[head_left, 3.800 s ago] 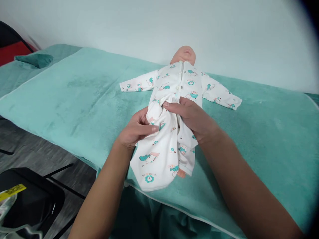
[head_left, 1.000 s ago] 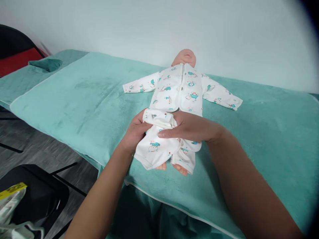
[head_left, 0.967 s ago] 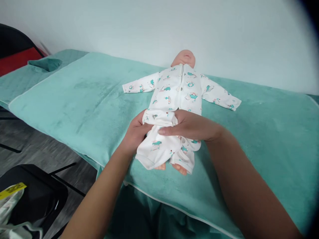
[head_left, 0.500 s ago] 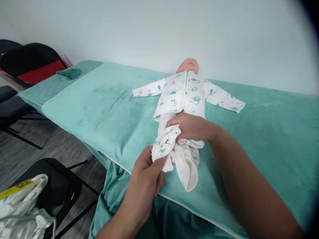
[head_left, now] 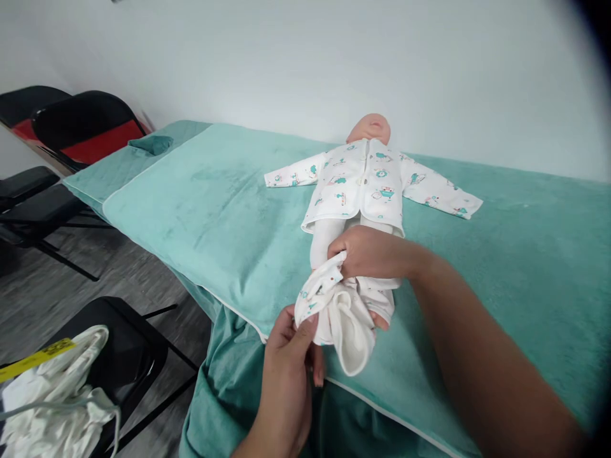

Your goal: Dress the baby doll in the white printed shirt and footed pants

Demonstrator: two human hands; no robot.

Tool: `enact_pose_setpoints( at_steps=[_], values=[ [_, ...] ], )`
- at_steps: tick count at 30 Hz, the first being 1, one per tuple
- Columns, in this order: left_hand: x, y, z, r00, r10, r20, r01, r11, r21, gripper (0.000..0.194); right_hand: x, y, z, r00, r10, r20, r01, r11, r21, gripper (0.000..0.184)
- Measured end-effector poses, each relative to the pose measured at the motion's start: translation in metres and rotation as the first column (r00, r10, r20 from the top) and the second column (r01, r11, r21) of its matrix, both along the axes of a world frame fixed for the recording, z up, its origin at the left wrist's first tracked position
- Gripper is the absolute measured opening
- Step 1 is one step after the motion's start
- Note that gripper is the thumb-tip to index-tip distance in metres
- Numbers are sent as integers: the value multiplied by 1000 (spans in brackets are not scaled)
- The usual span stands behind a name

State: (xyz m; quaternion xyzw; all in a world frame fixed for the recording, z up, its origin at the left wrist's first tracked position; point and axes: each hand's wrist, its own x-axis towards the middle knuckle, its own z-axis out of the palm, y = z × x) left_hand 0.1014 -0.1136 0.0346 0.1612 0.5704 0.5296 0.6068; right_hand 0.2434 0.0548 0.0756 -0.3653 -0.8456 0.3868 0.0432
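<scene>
A baby doll (head_left: 370,130) lies on its back, wearing a white printed jacket (head_left: 348,187) with its sleeves spread out. White cloth covers the doll's upper legs (head_left: 327,238). Bunched around the lower legs are white printed baby pants (head_left: 352,334), a bare foot showing at one side. My left hand (head_left: 291,356) pinches the near left edge of the pants between thumb and fingers. Over the doll's legs, my right hand (head_left: 367,251) has its curled fingers on the upper edge of the pants; the fingertips are partly hidden.
The doll lies on a bed with a teal cover (head_left: 214,210), its head close to the white wall (head_left: 305,63). Black folding chairs (head_left: 95,127) stand at the left. White clothing (head_left: 52,401) with a yellow tag (head_left: 35,359) lies on a nearer chair (head_left: 128,343).
The view has shifted slightly left. My left hand has drawn the pants a little down, and a foot now shows beside them. Both hands keep their hold.
</scene>
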Motion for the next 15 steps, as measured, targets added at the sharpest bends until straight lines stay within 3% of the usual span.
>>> enact_pose_setpoints(
  at_steps=[3,8,11,15],
  values=[
    [-13,7,-9,994,19,-112,-15,999,37,25,-3,-1,-2,997,-56,62,52,997,60,15],
    [-26,16,-8,957,-82,-279,101,993,53,30,-4,-1,-9,995,-84,61,72,981,178,25],
    [-28,21,-3,969,-127,-212,147,986,83,33,-3,-1,-10,998,-58,20,53,982,179,30],
    [-27,31,-2,994,-109,-29,112,982,151,31,-1,1,-7,998,-26,-55,33,991,126,31]
  ],
)
